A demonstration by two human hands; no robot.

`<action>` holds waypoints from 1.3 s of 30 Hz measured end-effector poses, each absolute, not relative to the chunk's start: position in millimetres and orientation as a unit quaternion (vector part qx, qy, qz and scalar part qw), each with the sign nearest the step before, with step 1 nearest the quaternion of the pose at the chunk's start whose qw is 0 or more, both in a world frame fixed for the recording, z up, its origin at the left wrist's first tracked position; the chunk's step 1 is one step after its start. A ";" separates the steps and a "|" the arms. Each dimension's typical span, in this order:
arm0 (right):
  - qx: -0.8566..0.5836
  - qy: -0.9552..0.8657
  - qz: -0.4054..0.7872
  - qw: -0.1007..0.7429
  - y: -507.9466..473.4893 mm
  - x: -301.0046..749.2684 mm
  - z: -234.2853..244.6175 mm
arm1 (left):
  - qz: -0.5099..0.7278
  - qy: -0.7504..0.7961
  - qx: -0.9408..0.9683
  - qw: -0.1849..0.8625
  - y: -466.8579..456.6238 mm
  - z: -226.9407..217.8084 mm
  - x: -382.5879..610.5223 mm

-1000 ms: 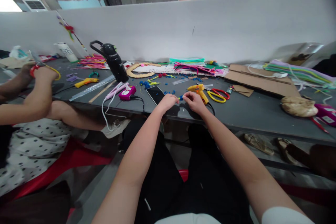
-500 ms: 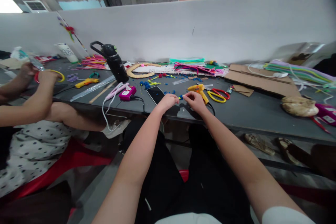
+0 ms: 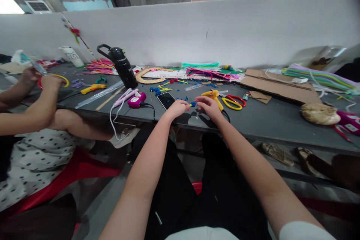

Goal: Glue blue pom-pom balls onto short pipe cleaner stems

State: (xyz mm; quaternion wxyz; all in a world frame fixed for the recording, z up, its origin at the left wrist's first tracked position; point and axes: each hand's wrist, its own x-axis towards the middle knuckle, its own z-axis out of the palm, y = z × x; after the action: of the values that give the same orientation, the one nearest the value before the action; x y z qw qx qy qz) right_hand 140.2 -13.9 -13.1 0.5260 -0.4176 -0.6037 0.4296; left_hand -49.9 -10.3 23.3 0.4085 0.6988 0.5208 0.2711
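1. Moved since the earlier frame: the bare right hand [image 3: 210,108], right of centre, has eased its fingertips off the blue end of a small, fuzzy yellow-and-blue piece [image 3: 192,104], which shows more plainly mid-frame.
2. Its grip is loosely parted just beside that blue end, nothing visible in it; whether a finger brushes the piece cannot be told.
3. The bare left hand [image 3: 179,109], at centre, keeps its grip closed, pinching the piece's yellow end over the dark grey surface [image 3: 264,116].
4. Behind the left hand lies a flat black smartphone with a pale edge [image 3: 163,98]; left of it sits a magenta plastic box [image 3: 136,99].
5. Behind the right hand is a yellow plastic glue gun [image 3: 211,94], with scissors with red and yellow handles [image 3: 232,101] to its right.
6. Farther off, left of centre, are a fuzzy tan horseshoe shape [image 3: 140,77] and a tall black bottle [image 3: 123,70].
7. Bright pink fuzzy stems [image 3: 202,72] lie in the upper middle, near the pale partition [image 3: 180,33].
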 end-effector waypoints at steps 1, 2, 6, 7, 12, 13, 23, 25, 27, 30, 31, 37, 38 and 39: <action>-0.412 -0.607 0.442 0.517 -14.5 140.1 -12.4 | 0.269 0.521 0.700 0.407 -10.4 24.1 -51.3; -0.407 -0.613 0.448 0.507 -15.1 140.0 -11.9 | 0.268 0.520 0.702 0.407 -10.6 24.9 -52.6; -0.397 -0.655 0.431 0.478 -16.6 140.3 -13.1 | 0.263 0.520 0.700 0.413 -10.6 26.3 -55.1; -0.395 -0.664 0.420 0.476 -16.9 140.6 -13.7 | 0.262 0.522 0.697 0.417 -10.2 26.0 -55.2; -0.398 -0.679 0.384 0.481 -17.7 140.7 -15.1 | 0.266 0.512 0.681 0.451 -7.7 22.4 -54.4; -0.402 -0.679 0.381 0.481 -17.7 140.6 -15.1 | 0.267 0.510 0.680 0.454 -7.7 21.9 -54.3; -0.421 -0.666 0.381 0.483 -15.8 141.5 -16.2 | 0.281 0.506 0.677 0.454 -14.3 26.0 -51.1; -0.424 -0.663 0.375 0.489 -16.6 140.8 -16.0 | 0.293 0.501 0.668 0.466 -13.4 24.6 -50.7; -0.415 -0.665 0.367 0.500 -17.9 140.0 -15.5 | 0.305 0.494 0.661 0.474 -11.7 22.5 -50.5; -0.396 -0.672 0.362 0.510 -20.1 139.1 -14.0 | 0.312 0.494 0.658 0.475 -9.7 20.8 -50.7; -0.392 -0.674 0.362 0.511 -20.6 139.1 -13.4 | 0.312 0.497 0.659 0.470 -9.6 20.9 -50.8; -0.401 -0.650 0.394 0.512 -19.2 140.1 -12.6 | 0.312 0.496 0.698 0.411 -10.0 21.5 -52.7; -0.398 -0.647 0.404 0.510 -18.7 140.0 -12.9 | 0.311 0.493 0.705 0.404 -9.7 20.8 -53.0; -0.394 -0.646 0.412 0.507 -18.5 139.7 -13.1 | 0.309 0.491 0.709 0.400 -9.3 20.0 -53.3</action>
State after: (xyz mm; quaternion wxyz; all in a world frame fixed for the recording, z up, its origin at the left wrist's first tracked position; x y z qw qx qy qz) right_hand 139.7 -18.5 -13.1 0.5074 -0.3940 -0.6460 0.4123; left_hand -53.3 -9.3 20.0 0.4004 0.7093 0.4911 0.3088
